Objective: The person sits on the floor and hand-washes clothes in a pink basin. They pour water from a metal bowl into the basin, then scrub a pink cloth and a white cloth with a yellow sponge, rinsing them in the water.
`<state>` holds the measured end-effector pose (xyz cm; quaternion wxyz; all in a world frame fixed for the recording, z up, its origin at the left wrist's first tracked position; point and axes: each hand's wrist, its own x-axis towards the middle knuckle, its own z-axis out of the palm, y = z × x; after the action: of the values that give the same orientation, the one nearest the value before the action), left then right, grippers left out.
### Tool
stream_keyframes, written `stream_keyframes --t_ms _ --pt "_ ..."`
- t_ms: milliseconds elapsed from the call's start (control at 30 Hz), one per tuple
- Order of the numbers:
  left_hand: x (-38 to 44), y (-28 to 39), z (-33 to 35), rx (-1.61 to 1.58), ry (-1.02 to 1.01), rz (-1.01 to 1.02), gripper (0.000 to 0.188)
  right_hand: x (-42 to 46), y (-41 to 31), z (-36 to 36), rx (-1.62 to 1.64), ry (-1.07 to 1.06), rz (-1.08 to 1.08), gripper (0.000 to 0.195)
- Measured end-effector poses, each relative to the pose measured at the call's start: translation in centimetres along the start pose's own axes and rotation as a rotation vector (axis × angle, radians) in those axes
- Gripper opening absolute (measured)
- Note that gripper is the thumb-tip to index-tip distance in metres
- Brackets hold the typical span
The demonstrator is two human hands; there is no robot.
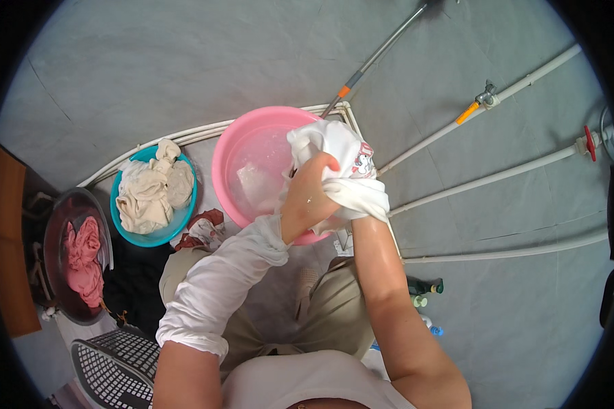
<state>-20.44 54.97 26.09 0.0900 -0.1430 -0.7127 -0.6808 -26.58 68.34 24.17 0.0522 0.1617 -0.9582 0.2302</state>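
My left hand [311,191] grips a wet white garment [332,140] over the right side of a pink plastic basin [230,204]. The garment bears a red and black cartoon print [364,159]. White fabric covers my left forearm [220,286] from wrist to elbow. My bare right forearm [376,255] runs up into the bunched garment, which hides my right hand. Sudsy water fills the basin, and a pale piece of cloth [258,184] lies in it.
Cream clothes [146,191] lie in a teal basin [114,204] at left. Beyond is a dark basin [53,286] with a pink garment [84,260]. A grey laundry basket [115,365], pole [378,56], wall pipes [483,181], tap [486,97] and bottles [424,286] stand around.
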Motion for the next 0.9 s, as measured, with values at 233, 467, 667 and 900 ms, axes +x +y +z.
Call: stream_keyframes --t_ms 233,467,667,900 --pt "-1.7 0.6 3.0 -0.031 -0.125 0.266 0.023 -2.8 -0.8 3.6 -0.003 -0.002 0.003 0.022" --pt "1.5 -0.7 0.5 0.203 0.266 0.360 0.050 -2.0 0.4 -1.9 -0.080 -0.008 -0.008 0.022" --pt "1.6 -3.0 2.0 -0.187 0.002 0.061 0.038 -1.6 -0.6 0.8 -0.081 0.001 -0.022 0.022" --pt "-1.2 -0.6 3.3 -0.135 -0.306 0.174 0.035 -4.2 -1.1 3.3 -0.059 0.023 -0.021 0.022"
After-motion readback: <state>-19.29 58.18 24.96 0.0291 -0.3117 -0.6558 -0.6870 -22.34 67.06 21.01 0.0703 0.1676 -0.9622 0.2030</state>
